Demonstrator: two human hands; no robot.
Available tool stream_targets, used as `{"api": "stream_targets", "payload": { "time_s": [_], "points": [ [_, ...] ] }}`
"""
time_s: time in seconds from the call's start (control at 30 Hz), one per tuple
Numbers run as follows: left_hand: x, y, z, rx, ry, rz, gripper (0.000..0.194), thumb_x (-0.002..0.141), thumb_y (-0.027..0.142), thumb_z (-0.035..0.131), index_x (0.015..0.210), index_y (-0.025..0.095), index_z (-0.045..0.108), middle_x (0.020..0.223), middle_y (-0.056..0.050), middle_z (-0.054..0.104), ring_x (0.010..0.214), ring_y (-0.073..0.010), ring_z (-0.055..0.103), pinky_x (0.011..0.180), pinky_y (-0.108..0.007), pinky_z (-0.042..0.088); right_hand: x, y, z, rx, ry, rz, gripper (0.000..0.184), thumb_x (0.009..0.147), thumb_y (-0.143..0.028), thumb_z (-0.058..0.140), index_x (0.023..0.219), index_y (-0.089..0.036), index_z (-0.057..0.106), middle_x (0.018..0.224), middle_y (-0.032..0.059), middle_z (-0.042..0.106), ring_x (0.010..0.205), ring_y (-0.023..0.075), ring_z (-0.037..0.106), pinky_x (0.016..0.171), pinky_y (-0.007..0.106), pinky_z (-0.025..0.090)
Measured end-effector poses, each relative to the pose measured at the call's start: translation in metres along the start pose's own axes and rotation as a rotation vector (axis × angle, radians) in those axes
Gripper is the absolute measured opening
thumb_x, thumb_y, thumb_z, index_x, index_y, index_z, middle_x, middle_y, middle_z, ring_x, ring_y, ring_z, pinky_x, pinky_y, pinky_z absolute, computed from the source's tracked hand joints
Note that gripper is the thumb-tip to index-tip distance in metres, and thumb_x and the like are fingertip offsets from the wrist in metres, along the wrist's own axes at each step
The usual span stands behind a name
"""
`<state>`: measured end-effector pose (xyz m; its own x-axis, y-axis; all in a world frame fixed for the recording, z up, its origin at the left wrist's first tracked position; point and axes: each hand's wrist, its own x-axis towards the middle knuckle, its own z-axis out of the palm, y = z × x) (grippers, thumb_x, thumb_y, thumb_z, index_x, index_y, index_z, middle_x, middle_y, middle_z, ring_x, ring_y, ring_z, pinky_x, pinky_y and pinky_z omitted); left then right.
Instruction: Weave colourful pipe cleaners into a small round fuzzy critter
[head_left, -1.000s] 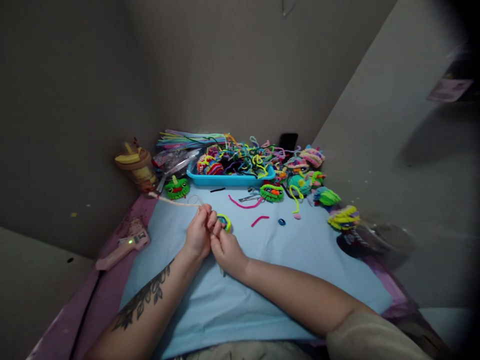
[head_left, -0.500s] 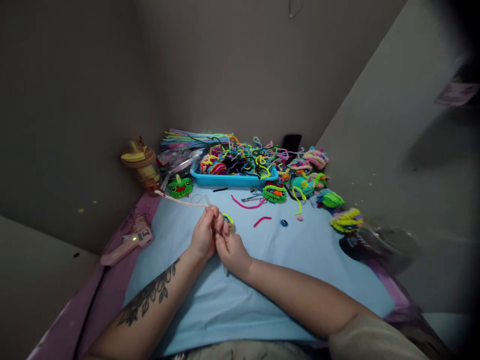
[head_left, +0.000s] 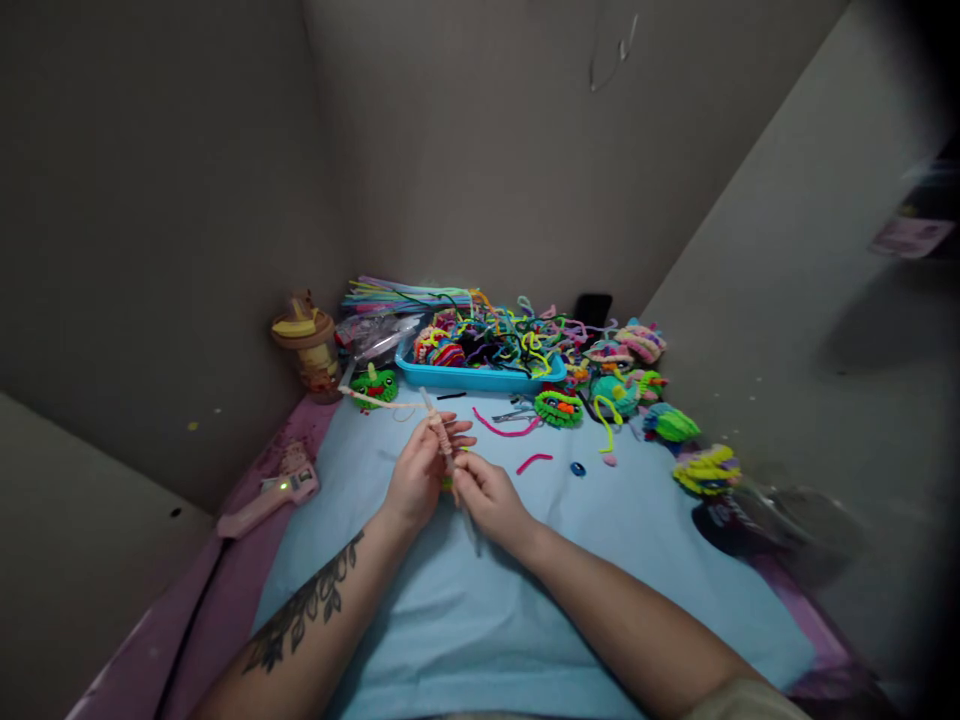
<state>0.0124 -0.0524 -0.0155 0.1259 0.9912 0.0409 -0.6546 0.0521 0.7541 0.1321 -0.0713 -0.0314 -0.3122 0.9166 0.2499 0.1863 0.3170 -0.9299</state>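
A pale pink pipe cleaner (head_left: 375,402) is coiled around a thin translucent stick (head_left: 471,530), held slanted between my hands over the light blue cloth. My left hand (head_left: 414,472) pinches the coil with thumb and finger near the stick's upper end, its other fingers stretched behind. The loose end of the pipe cleaner sticks out to the left. My right hand (head_left: 491,500) grips the stick lower down, just under the coil. Behind my hands, a small yellow-green piece (head_left: 448,482) is mostly hidden.
A blue tray (head_left: 480,380) full of pipe-cleaner scraps stands at the back. Fuzzy green figures (head_left: 559,408) sit before it, with more at the right. Pink pieces (head_left: 534,462) lie on the cloth. A pink glue gun (head_left: 270,500) and a cup (head_left: 311,350) are at left.
My hands have parted slightly and turned, so the coil on the stick now shows. My left fingers have spread out. The whole view has shifted a little.
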Motion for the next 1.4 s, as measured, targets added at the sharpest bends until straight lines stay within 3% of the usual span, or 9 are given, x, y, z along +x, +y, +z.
{"api": "stream_targets", "payload": {
  "time_s": [0.13, 0.33, 0.4, 0.53, 0.73, 0.83, 1.07, 1.17, 1.4],
  "points": [
    [0.002, -0.001, -0.003, 0.118, 0.089, 0.106, 0.037, 0.074, 0.036, 0.069, 0.107, 0.021, 0.06, 0.094, -0.004, 0.065, 0.081, -0.0137, 0.06, 0.074, -0.025, 0.047, 0.002, -0.004, -0.022, 0.009, -0.018, 0.063, 0.021, 0.087, -0.031, 0.045, 0.086, -0.017, 0.06, 0.056, -0.0051, 0.046, 0.049, 0.0089, 0.041, 0.049, 0.021, 0.034],
    [-0.001, -0.004, -0.005, 0.397, 0.048, 0.127, 0.018, 0.065, 0.029, 0.076, 0.074, 0.016, 0.068, 0.085, -0.002, 0.061, 0.072, -0.013, 0.057, 0.066, -0.022, 0.045, 0.011, -0.001, -0.03, 0.205, -0.064, 0.03, 0.037, 0.085, -0.047, 0.052, 0.109, -0.019, 0.054, 0.08, 0.0018, 0.061, 0.068, 0.0134, 0.058, 0.06, 0.025, 0.047],
    [-0.002, -0.004, -0.005, 0.454, 0.018, 0.145, 0.014, 0.065, 0.027, 0.075, 0.071, 0.016, 0.069, 0.091, -0.004, 0.062, 0.078, -0.0147, 0.058, 0.07, -0.023, 0.046, 0.013, -0.001, -0.031, 0.196, -0.005, 0.012, 0.037, 0.084, -0.048, 0.055, 0.106, -0.019, 0.055, 0.078, 0.0013, 0.059, 0.063, 0.0124, 0.055, 0.055, 0.023, 0.045],
    [0.002, -0.003, -0.006, 0.41, 0.029, 0.094, 0.023, 0.071, 0.029, 0.071, 0.09, 0.017, 0.07, 0.086, -0.004, 0.066, 0.072, -0.0125, 0.058, 0.067, -0.022, 0.045, 0.014, -0.003, -0.043, 0.01, 0.158, -0.035, 0.027, 0.087, -0.042, 0.051, 0.097, -0.018, 0.06, 0.066, -0.0013, 0.053, 0.053, 0.0099, 0.047, 0.049, 0.021, 0.038],
    [0.01, 0.006, -0.008, 0.033, 0.044, -0.169, 0.038, 0.068, 0.046, 0.072, 0.09, 0.015, 0.064, 0.075, -0.004, 0.065, 0.06, -0.012, 0.06, 0.055, -0.022, 0.048, 0.017, 0.001, -0.059, -0.223, 0.104, -0.001, 0.023, 0.089, -0.03, 0.045, 0.088, -0.017, 0.064, 0.061, -0.0015, 0.056, 0.056, 0.0119, 0.051, 0.053, 0.022, 0.038],
    [0.01, 0.006, -0.009, 0.17, 0.021, -0.224, 0.037, 0.065, 0.041, 0.076, 0.086, 0.013, 0.064, 0.077, -0.005, 0.066, 0.063, -0.0117, 0.061, 0.053, -0.02, 0.048, 0.019, 0.006, -0.059, -0.349, 0.095, 0.011, 0.02, 0.087, -0.026, 0.046, 0.082, -0.017, 0.064, 0.059, -0.0023, 0.055, 0.056, 0.0118, 0.049, 0.053, 0.022, 0.035],
    [0.008, -0.008, -0.01, 0.411, 0.066, -0.11, 0.027, 0.064, 0.034, 0.077, 0.076, 0.013, 0.064, 0.059, 0.0, 0.063, 0.052, -0.009, 0.056, 0.052, -0.019, 0.044, 0.018, 0.007, -0.05, -0.328, 0.108, -0.1, 0.021, 0.088, -0.028, 0.05, 0.099, -0.018, 0.064, 0.078, 0.0018, 0.063, 0.067, 0.0136, 0.055, 0.061, 0.024, 0.041],
    [0.006, -0.006, -0.004, 0.48, 0.086, -0.092, 0.026, 0.063, 0.035, 0.076, 0.073, 0.013, 0.065, 0.058, -0.001, 0.064, 0.052, -0.0106, 0.056, 0.052, -0.02, 0.044, 0.016, 0.005, -0.048, -0.347, 0.114, -0.156, 0.018, 0.089, -0.028, 0.05, 0.09, -0.02, 0.067, 0.078, 0.0027, 0.063, 0.074, 0.0157, 0.057, 0.068, 0.026, 0.043],
    [0.004, -0.003, 0.006, 0.46, 0.128, -0.163, 0.029, 0.056, 0.035, 0.079, 0.068, 0.012, 0.066, 0.054, 0.0, 0.061, 0.047, -0.0091, 0.052, 0.048, -0.019, 0.041, 0.017, 0.01, -0.048, -0.441, 0.26, -0.187, 0.017, 0.09, -0.027, 0.048, 0.086, -0.019, 0.062, 0.078, 0.0031, 0.056, 0.074, 0.0162, 0.054, 0.068, 0.027, 0.042]
  ]
}}
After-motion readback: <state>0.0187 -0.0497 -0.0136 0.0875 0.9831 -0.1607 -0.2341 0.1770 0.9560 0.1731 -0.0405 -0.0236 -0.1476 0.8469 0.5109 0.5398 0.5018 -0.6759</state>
